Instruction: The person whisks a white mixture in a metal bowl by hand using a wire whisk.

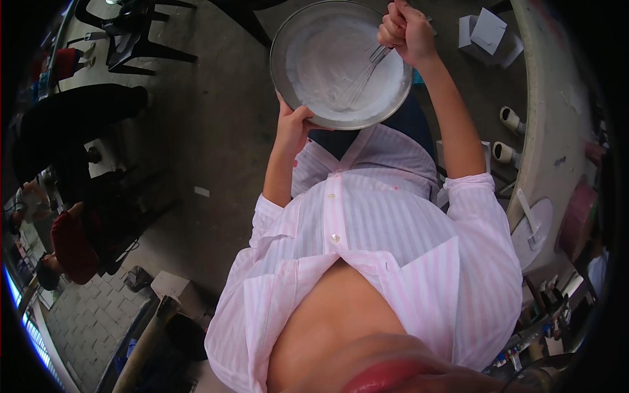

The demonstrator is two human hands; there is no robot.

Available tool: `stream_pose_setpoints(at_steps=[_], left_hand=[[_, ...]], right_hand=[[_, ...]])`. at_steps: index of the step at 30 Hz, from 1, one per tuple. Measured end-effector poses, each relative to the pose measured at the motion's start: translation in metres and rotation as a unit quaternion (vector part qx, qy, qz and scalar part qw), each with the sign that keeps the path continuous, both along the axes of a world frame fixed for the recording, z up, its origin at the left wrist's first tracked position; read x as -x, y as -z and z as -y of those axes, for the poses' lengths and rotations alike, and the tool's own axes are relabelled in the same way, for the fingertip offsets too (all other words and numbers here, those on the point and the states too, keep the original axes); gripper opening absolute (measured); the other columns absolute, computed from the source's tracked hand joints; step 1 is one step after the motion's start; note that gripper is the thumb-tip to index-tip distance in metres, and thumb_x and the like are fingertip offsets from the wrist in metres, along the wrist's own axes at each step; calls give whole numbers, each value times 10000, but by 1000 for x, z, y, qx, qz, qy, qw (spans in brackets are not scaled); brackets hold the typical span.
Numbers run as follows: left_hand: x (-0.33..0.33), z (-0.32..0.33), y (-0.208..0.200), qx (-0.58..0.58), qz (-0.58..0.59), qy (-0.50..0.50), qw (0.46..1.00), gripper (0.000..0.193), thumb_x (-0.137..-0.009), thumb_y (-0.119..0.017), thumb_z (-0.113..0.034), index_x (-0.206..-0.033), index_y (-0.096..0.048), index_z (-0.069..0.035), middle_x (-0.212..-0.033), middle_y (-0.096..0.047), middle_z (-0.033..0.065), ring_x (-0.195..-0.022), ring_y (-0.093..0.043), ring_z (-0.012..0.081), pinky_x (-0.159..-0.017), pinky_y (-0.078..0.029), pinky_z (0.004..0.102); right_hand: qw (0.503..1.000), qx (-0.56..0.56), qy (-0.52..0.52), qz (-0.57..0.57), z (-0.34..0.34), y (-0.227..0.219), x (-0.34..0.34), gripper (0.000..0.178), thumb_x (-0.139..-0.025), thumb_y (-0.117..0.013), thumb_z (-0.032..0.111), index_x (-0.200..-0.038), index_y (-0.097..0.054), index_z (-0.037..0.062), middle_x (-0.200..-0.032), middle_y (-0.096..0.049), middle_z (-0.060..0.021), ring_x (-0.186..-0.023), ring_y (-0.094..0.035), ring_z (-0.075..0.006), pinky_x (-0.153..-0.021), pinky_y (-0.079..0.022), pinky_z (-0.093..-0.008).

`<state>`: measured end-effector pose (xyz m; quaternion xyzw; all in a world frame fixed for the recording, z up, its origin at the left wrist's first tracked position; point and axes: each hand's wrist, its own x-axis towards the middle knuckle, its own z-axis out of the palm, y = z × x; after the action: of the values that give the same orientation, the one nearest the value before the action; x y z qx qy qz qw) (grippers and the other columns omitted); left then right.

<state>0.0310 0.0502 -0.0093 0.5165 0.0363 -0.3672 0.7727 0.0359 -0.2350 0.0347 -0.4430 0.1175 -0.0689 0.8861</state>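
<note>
1. A person in a striped shirt (367, 209) grips a metal bowl (279, 62) in front of them, just above dark trousers (411, 124); whether it rests on the lap cannot be told.
2. The left hand (295, 124) clasps the bowl at its near left edge, thumb over the rim, the other fingers partly hidden.
3. The right hand (407, 33) is closed in a fist around the handle of a whisk (371, 64), over the bowl's right side.
4. The whisk leans, its wires reaching down and left into a white mixture (321, 56) that coats the bowl's floor and lower wall.
5. At right curves a pale, stained bench (550, 118); near its edge is a round disc (543, 213) with a light tool (526, 208) across it.
6. A white carton (488, 31) and a pair of pale shoes (508, 120) are on the floor (216, 131) beside the bench.
7. A black chair (134, 42) stands at upper left; a person in red (75, 245) appears at lower left, well apart.
</note>
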Motion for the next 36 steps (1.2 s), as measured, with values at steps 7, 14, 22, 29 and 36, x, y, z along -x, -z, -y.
stream_pose_setpoints(at_steps=[7,14,22,29,36], left_hand=[[-5,-5,11,14,-21,29,999,844,-763,-433,89,-1470,-80,-206,-1256,-451,177,-955,-623,360,-633,-628,492],[-5,-6,14,9,-36,24,999,853,-762,-445,91,-1472,-88,-218,-1265,-448,162,-962,-618,337,-627,-627,499],[-2,-2,5,-3,-7,-10,1000,689,-765,-435,106,-1396,-238,-86,-1178,-518,202,-888,-653,362,-629,-632,497],[-2,-2,7,2,-12,-12,1000,688,-766,-438,110,-1396,-248,-90,-1177,-515,187,-887,-651,352,-624,-629,507],[0,0,5,-3,-14,-19,1000,682,-765,-443,108,-1392,-264,-89,-1182,-518,187,-890,-649,350,-624,-627,509]], right_hand=[[990,25,105,85,3,4,-11,555,-1014,-396,454,-569,-313,132,-442,-255,-6,-369,-242,-146,-406,-253,-317],[984,24,123,125,10,9,-17,565,-1015,-390,458,-560,-310,132,-433,-263,-6,-360,-261,-144,-399,-264,-331],[999,-14,-41,2,2,1,-17,563,-1018,-391,449,-560,-300,134,-434,-268,1,-362,-260,-135,-412,-282,-318],[999,-28,-40,-14,15,1,-16,545,-1029,-379,416,-568,-299,137,-437,-261,2,-367,-253,-142,-431,-284,-322],[997,-13,-82,-9,15,-2,-18,553,-1024,-389,421,-559,-316,131,-434,-273,-7,-366,-261,-141,-420,-273,-325]])
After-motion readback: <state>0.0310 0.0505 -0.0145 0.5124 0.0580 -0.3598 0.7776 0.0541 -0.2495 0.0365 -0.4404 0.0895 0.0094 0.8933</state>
